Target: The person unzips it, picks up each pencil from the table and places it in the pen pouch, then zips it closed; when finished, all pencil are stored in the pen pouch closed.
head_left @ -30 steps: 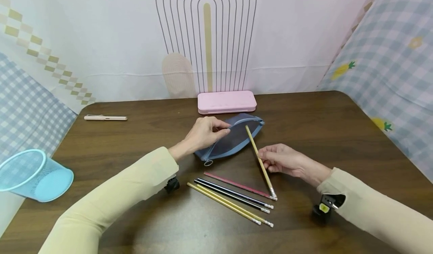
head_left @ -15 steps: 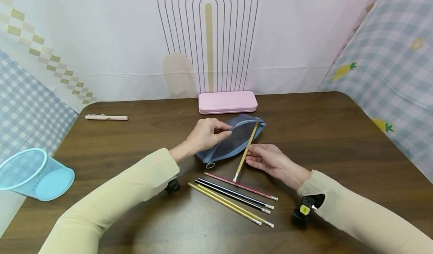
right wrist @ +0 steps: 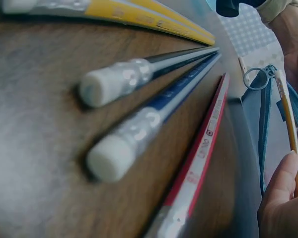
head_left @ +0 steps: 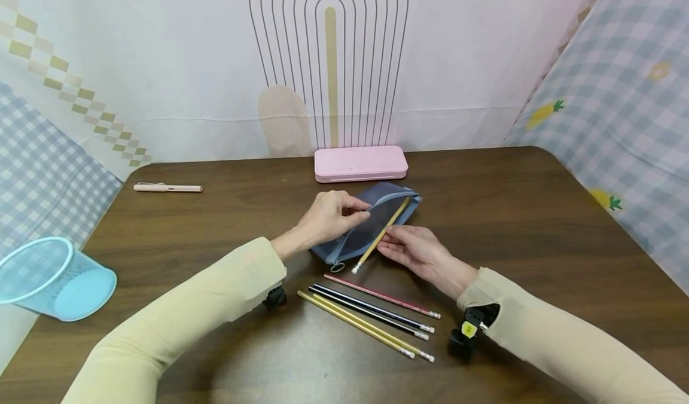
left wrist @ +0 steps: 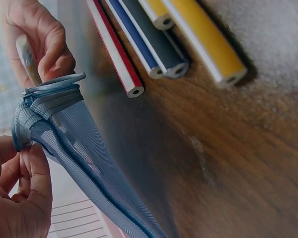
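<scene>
In the head view a blue mesh zip pouch [head_left: 344,249] lies with its mouth open. My left hand [head_left: 336,215] pinches the far edge of that mouth between thumb and fingers. A yellow pencil [head_left: 377,240] is held by my right hand [head_left: 414,251]; its far end reaches into the pouch mouth and its white eraser end points toward me. Nearer to me lie a red pencil [head_left: 382,296], a blue and a black pencil [head_left: 371,317], and two yellow pencils [head_left: 355,323], side by side. The left wrist view shows fingers on the pouch rim [left wrist: 22,134].
Behind the pouch stands a pink case [head_left: 360,163] near the back edge of the wooden table [head_left: 511,212]. A pale pen [head_left: 168,188] lies at the back left. On the left is a light blue mesh cup [head_left: 86,290], tipped on its side.
My right hand has moved left with the yellow pencil, turning it so the eraser end now points down-left and the other end sits inside the pouch mouth. My left hand stays on the pouch.
</scene>
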Action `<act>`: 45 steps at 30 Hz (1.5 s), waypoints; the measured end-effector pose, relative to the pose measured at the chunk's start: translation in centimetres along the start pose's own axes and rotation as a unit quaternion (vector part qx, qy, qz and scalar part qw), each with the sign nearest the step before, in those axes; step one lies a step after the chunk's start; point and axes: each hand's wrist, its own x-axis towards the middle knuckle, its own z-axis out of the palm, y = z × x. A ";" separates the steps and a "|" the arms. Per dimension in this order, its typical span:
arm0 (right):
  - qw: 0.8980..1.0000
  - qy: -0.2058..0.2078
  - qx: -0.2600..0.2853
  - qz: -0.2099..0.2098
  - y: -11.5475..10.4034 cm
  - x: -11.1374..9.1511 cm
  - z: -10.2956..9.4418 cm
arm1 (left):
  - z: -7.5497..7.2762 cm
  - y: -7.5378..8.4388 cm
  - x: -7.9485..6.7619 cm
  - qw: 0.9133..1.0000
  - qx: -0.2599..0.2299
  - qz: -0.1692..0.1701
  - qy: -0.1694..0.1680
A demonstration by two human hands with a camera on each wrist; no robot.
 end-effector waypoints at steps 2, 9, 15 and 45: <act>1.000 -0.001 0.003 -0.005 0.0 0.1 0.2 | 0.0 0.0 0.0 1.000 -0.001 0.001 -0.001; 1.000 0.000 0.017 -0.014 -0.1 0.4 0.8 | 0.0 0.0 -0.1 1.000 -0.005 0.000 -0.008; 1.000 0.000 0.015 -0.018 -0.1 0.5 1.1 | 0.0 0.1 -0.1 1.000 -0.005 -0.002 -0.010; 0.972 -0.116 -0.200 0.038 0.7 -2.8 -1.3 | -0.2 0.4 0.1 1.000 0.002 -0.009 0.000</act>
